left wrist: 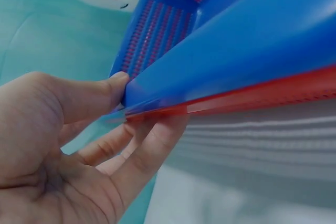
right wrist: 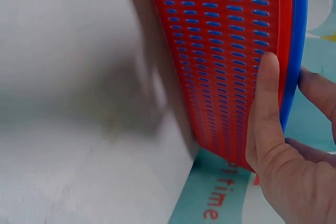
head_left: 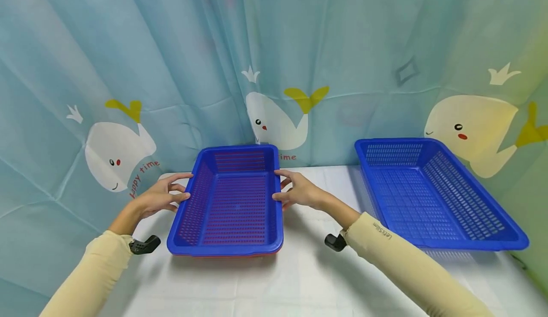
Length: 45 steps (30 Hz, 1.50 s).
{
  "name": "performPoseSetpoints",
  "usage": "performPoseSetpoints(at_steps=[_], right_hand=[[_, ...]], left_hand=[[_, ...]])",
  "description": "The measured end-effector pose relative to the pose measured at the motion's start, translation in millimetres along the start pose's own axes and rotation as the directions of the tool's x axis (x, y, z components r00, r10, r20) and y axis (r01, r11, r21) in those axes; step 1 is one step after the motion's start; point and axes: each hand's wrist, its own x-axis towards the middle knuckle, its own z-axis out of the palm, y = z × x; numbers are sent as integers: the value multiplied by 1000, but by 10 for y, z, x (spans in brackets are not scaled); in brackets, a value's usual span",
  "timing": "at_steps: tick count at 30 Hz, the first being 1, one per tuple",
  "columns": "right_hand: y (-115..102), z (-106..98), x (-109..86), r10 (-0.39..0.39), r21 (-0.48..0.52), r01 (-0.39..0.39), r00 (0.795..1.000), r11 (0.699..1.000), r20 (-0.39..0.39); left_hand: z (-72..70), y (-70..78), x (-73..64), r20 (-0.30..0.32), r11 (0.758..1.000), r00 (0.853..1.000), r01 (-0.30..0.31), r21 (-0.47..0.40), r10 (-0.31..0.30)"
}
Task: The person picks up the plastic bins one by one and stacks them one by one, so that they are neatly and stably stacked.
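At the bottom edge, two pale sleeves (head_left: 400, 255) are cut off, each with a dark device (head_left: 144, 245) at the wrist. The left hand (head_left: 160, 197) pinches the rims of a blue basket (head_left: 224, 250) and the red basket (left wrist: 257, 94) nested around it: the thumb presses the blue rim, while the other fingers reach under the red one, their tips partly hidden. The right hand (head_left: 305, 192) pinches both rims on the opposite side; in its wrist view one digit lies along the red perforated wall and the others are partly cut off by the frame. From above, the red basket is nearly covered, showing as a thin edge and through the slots. Both baskets are above the white tabletop (head_left: 299, 288); whether their base touches it is hard to tell. Well apart to the right is another blue basket (head_left: 475, 244), its outer walls mostly hidden beneath the rim. Behind everything hangs a blue curtain (head_left: 180, 46) printed with whales; the nested baskets cover part of the middle lettering, leaving "time" readable, and the rightmost tail meets the frame's edge.
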Motion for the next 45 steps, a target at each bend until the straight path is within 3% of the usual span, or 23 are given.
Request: performPoseSetpoints(at_steps=[13, 31, 45], right_hand=[[27, -344, -187, 38, -60, -37, 999, 998, 23], [62, -786, -518, 94, -132, -92, 996, 987, 8], [105, -1082, -785, 117, -143, -114, 993, 983, 17]], left_hand=[[340, 165, 135, -21, 999, 999, 24, -34, -24], [774, 312, 441, -16, 994, 1000, 1, -110, -3], [1135, 418, 588, -9, 987, 1000, -14, -159, 13]])
